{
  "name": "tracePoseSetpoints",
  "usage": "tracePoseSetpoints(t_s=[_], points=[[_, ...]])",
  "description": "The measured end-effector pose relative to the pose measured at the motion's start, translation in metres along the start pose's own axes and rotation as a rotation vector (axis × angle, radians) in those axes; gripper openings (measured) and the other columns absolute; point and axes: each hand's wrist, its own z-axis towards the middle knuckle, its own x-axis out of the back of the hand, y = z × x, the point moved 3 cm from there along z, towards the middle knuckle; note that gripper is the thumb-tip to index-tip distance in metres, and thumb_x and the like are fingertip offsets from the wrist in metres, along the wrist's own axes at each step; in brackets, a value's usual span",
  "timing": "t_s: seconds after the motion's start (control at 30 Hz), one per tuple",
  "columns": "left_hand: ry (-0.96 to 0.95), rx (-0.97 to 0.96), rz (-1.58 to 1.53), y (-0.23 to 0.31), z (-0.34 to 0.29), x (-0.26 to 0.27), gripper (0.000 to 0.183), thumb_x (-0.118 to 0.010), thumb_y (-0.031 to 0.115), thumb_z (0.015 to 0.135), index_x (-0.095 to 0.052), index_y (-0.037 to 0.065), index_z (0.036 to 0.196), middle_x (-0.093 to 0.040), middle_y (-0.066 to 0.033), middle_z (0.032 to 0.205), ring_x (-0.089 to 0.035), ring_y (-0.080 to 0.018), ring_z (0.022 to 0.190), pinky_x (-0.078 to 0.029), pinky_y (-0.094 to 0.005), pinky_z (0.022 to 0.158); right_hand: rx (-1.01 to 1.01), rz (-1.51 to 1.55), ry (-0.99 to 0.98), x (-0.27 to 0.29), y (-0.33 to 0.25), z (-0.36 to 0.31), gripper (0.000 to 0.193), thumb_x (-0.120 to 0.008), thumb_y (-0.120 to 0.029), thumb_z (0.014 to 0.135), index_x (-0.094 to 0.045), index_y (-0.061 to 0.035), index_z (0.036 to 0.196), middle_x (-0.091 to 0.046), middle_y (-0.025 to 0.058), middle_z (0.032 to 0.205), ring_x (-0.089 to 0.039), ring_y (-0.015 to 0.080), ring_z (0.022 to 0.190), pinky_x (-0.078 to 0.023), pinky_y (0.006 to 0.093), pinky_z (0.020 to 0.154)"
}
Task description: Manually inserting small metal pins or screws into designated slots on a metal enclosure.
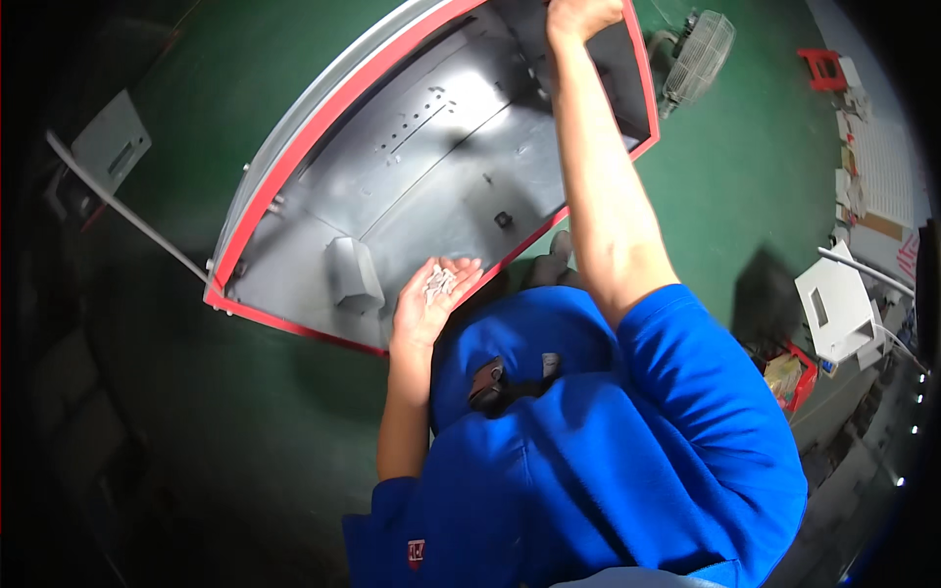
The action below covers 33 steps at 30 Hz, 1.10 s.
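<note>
A large grey metal cabinet (pixel 431 176) with a red rim lies with its hollow side up in front of me. My left hand (pixel 428 302) is palm up over its near edge, cupping a small heap of whitish pieces (pixel 440 284) too small to name. My right hand (pixel 584 17) reaches to the far right of the cabinet, fingers curled by the rim at the picture's top edge. What its fingers hold, if anything, is hidden. Inside the cabinet are a grey bent-metal piece (pixel 354 274) near my left hand and a small dark fitting (pixel 503 220).
A floor fan (pixel 702 57) stands beyond the cabinet's right end, with a red stool (pixel 821 71) farther right. White metal housings (pixel 833 302) sit at the right, above a red crate (pixel 806 380). At the left, a pale bar (pixel 137 218) runs toward the cabinet's corner.
</note>
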Motion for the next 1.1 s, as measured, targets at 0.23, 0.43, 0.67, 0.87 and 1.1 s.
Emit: tracePoseSetpoints(t_s=[0.23, 0.43, 0.67, 0.87, 1.1], points=[[-0.087, -0.053, -0.152, 0.003, 0.007, 0.001, 0.035, -0.041, 0.025, 0.092, -0.055, -0.006, 0.104, -0.052, -0.0263, 0.120, -0.040, -0.0408, 0.123, -0.026, -0.0564, 0.106, -0.184, -0.074, -0.080, 0.013, -0.025, -0.031, 0.035, -0.074, -0.014, 0.074, -0.057, 0.0012, 0.101, -0.058, 0.0054, 0.064, -0.052, 0.0121, 0.046, -0.041, 0.0244, 0.039], [-0.101, -0.258, -0.094, -0.003, 0.016, -0.009, 0.040, -0.039, 0.025, 0.092, -0.049, -0.006, 0.115, -0.045, -0.0264, 0.129, -0.036, -0.0402, 0.126, -0.024, -0.0537, 0.108, -0.423, -0.050, -1.017, 0.043, -0.054, -0.135, 0.015, -0.070, -0.007, 0.077, -0.067, 0.0031, 0.087, -0.066, 0.0056, 0.081, -0.058, 0.0106, 0.063, -0.046, 0.0225, 0.057], [0.094, -0.443, 0.000, -0.005, 0.016, -0.015, 0.044, -0.033, 0.024, 0.095, -0.044, -0.009, 0.121, -0.050, -0.0221, 0.123, -0.049, -0.0321, 0.117, -0.036, -0.0468, 0.102, 0.210, -0.306, -1.903, 0.068, -0.097, -0.217, 0.022, -0.070, -0.015, 0.068, -0.068, -0.0061, 0.088, -0.063, 0.0067, 0.082, -0.060, 0.0219, 0.083, -0.049, 0.0315, 0.074], [0.131, -0.650, 0.030, -0.012, 0.026, 0.020, 0.033, -0.033, 0.022, 0.098, -0.050, -0.001, 0.114, -0.055, -0.0112, 0.115, -0.050, -0.0191, 0.111, -0.036, -0.0361, 0.101, 0.408, -0.138, -1.924, 0.059, -0.089, -0.229, 0.021, -0.067, -0.015, 0.068, -0.066, -0.0070, 0.088, -0.060, 0.0044, 0.085, -0.058, 0.0228, 0.087, -0.048, 0.0331, 0.080], [0.242, -0.687, -0.249, -0.009, 0.021, 0.010, 0.031, -0.031, 0.020, 0.098, -0.050, -0.003, 0.106, -0.057, -0.0133, 0.108, -0.056, -0.0219, 0.100, -0.046, -0.0376, 0.091, 0.741, -0.025, -1.995, 0.049, -0.088, -0.255, 0.024, -0.062, -0.010, 0.067, -0.060, -0.0037, 0.090, -0.060, 0.0075, 0.079, -0.062, 0.0224, 0.081, -0.050, 0.0306, 0.076]])
